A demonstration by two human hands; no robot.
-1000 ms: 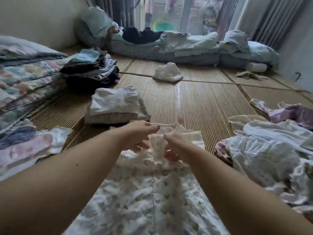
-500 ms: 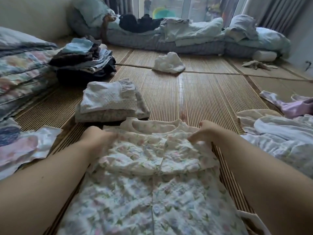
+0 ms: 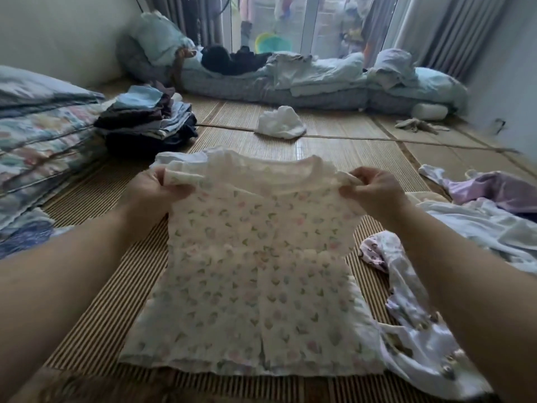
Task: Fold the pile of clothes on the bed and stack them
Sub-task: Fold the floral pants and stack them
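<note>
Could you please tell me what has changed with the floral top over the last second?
The left hand and right hand moved apart from the collar to the shoulders of the floral top, pinched them and lifted its upper edge off the mat. Its hem remains on the mat; the folded stack and white garment stayed put.

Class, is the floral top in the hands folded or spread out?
Spread out: the floral top shows full length, left hand and right hand pinching its shoulders.
</note>
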